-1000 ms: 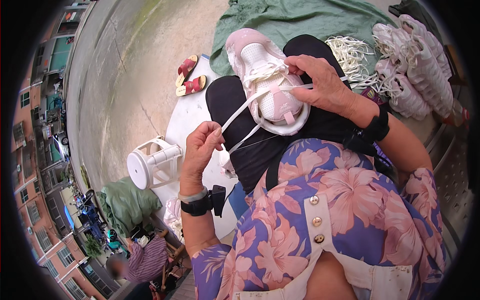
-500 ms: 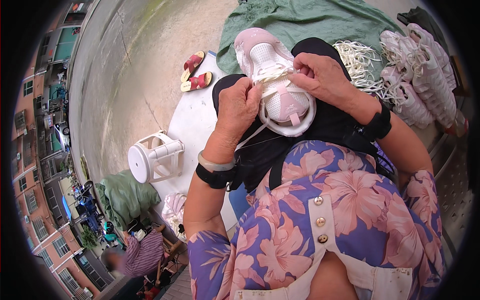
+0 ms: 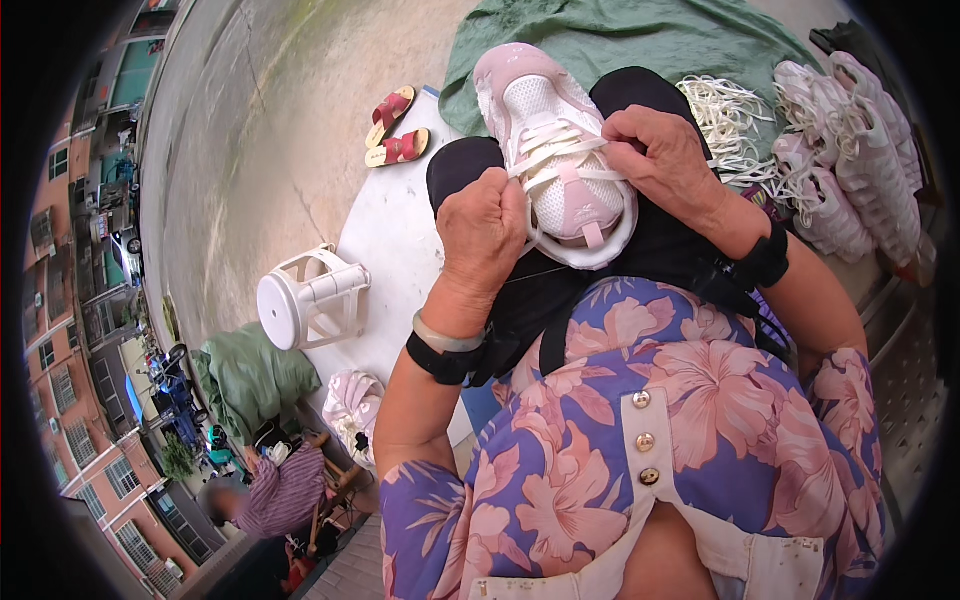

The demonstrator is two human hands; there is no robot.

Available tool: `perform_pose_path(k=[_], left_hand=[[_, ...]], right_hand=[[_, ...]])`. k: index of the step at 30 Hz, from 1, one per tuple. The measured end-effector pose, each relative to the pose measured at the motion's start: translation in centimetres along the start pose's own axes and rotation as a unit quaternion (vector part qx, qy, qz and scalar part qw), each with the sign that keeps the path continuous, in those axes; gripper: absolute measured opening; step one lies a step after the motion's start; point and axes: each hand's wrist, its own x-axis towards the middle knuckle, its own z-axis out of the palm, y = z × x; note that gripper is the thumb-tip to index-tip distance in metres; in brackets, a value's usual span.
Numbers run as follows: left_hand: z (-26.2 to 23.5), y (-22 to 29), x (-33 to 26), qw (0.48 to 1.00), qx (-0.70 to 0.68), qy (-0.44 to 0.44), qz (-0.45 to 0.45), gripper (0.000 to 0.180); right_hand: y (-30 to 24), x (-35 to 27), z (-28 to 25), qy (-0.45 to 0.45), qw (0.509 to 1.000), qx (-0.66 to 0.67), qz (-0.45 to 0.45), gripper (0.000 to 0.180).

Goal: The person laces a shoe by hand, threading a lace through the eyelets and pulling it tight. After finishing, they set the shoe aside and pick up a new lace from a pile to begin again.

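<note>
A pink and white sneaker [image 3: 533, 97] lies on my black-trousered lap, its toe pointing away from me and its opening toward me. White shoelace [image 3: 553, 147] crosses its upper in several rows. My left hand [image 3: 480, 225] is closed at the shoe's left side, gripping the lace by the eyelets. On the other side, my right hand [image 3: 665, 165] pinches the lace close to the right eyelet row. The fingertips of both hands are partly hidden. A pink tongue with a pull tab [image 3: 593, 234] shows between the hands.
To the right lie a heap of loose white laces [image 3: 728, 125] and several pale pink sneakers [image 3: 865, 165]. Green cloth [image 3: 620, 35] spreads beyond my knees. At left are red sandals [image 3: 398, 148], a white stool [image 3: 310, 297] and a seated person in a striped top [image 3: 285, 490].
The lace rows now lie flatter and more spread across the shoe. My left hand has turned into a tighter fist, and the lace tail trailing below it no longer shows.
</note>
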Motion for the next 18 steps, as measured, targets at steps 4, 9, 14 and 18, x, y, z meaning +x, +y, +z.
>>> perform_pose_path(k=[4, 9, 14, 18], left_hand=[[0.2, 0.2, -0.5, 1.0, -0.004, 0.027, 0.006, 0.017], [0.2, 0.0, -0.8, 0.999, -0.016, 0.028, -0.016, 0.015], [0.0, 0.4, -0.5, 0.998, -0.045, 0.037, -0.031, 0.013], [-0.7, 0.2, -1.0, 0.994, -0.045, -0.006, -0.095, 0.016]], right_hand=[[0.4, -0.1, 0.2, 0.018, 0.999, -0.021, -0.017, 0.011], [0.2, -0.5, 0.3, 0.02, 0.999, -0.028, -0.023, 0.01], [-0.8, -0.6, -0.1, -0.014, 1.0, -0.021, 0.003, 0.017], [-1.2, -0.9, -1.0, -0.067, 0.996, 0.001, 0.05, 0.025]])
